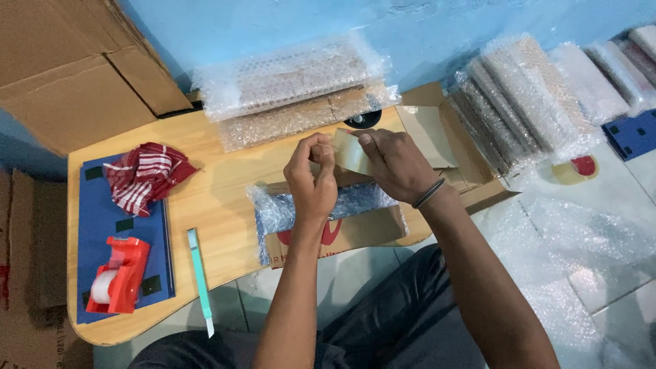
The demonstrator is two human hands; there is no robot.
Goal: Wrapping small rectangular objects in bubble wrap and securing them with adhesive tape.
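Two hands stretch one strip of tape over a box.
The left hand (313, 171) and right hand (396, 162) pinch the tape (350, 152); the cardboard box (355, 232) is half hidden beneath them.

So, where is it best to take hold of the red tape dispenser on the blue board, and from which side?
Probably from above, across the two flat sides of the red tape dispenser, around its middle. It lies on the blue board with the white tape roll at the lower left end; its body is narrow and long, so a hand fits across it. Nothing crowds it there.
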